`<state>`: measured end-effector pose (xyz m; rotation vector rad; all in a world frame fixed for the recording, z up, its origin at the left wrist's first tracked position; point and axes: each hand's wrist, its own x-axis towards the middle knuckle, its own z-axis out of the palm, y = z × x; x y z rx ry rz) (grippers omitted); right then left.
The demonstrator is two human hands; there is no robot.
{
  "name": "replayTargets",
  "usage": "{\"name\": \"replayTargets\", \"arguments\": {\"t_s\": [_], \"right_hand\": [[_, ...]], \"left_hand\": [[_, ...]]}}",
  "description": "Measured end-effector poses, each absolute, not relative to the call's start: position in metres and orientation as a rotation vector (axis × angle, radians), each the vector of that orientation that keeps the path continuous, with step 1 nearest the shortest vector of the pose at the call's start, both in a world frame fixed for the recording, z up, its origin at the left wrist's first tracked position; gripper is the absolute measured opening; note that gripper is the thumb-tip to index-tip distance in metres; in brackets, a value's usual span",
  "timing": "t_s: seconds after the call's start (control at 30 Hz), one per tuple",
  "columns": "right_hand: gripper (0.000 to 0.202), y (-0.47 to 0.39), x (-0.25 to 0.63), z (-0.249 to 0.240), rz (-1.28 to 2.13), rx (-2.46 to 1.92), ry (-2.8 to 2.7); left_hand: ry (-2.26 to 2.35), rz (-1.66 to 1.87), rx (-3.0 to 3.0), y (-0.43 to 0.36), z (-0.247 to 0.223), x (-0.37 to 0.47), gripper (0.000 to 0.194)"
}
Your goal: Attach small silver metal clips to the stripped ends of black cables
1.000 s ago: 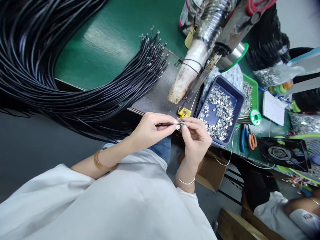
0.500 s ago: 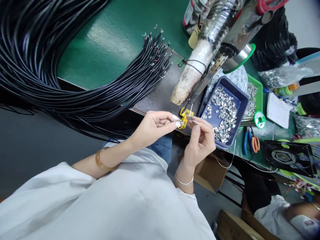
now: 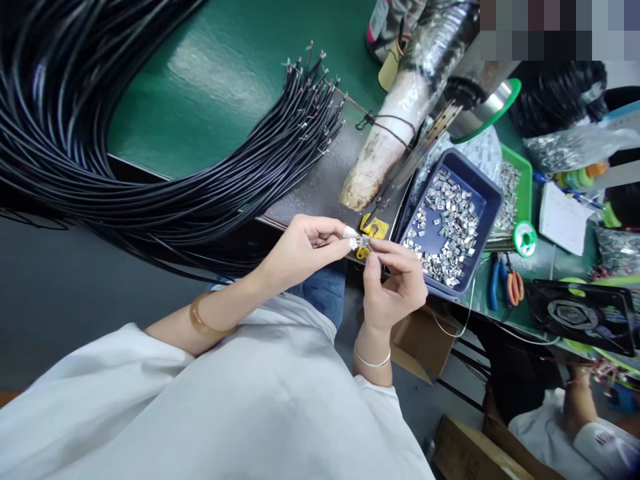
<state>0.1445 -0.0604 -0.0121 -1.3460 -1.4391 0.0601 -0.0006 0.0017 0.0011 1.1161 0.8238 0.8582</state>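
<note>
My left hand (image 3: 317, 243), with white tape on its fingertips, is closed in a pinch on a small metal piece (image 3: 365, 241). From the other side, the thumb and forefinger of my right hand (image 3: 395, 280) pinch at the same spot. The fingertips of both hands nearly meet, and they cover most of the piece, so its exact kind is unclear. Just behind them lies a yellow fixture (image 3: 379, 227) at the table edge. To the right of my right hand stands a dark blue tray (image 3: 495, 193) with many small silver metal shells (image 3: 453, 223).
A thick bundle of black cables (image 3: 200, 187) with stripped ends lies to the left. A white wrapped tube (image 3: 373, 153) slants down over the table. Farther right are a green tray (image 3: 525, 173), pliers (image 3: 495, 283), a black fan (image 3: 580, 315) and another person's arm (image 3: 580, 403).
My right hand has moved slightly left, bringing its fingertips up to those of my left hand. The small piece it held apart now meets the left fingertips. The view has shifted slightly.
</note>
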Motion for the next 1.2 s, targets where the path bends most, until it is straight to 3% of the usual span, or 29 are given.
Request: {"name": "replayTargets", "arguments": {"t_s": [0.2, 0.73, 1.2], "right_hand": [[0.018, -0.057, 0.147, -0.016, -0.176, -1.341, -1.584], [0.018, -0.054, 0.147, -0.020, -0.241, -1.344, -1.648], [0.018, -0.047, 0.141, -0.016, -0.028, -1.317, -1.492]], "left_hand": [[0.837, 0.876, 1.097, 0.005, 0.002, 0.002, 0.012], [0.897, 0.916, 1.089, 0.008, 0.004, 0.004, 0.013], [0.920, 1.014, 1.064, 0.012, 0.006, 0.012, 0.009]]}}
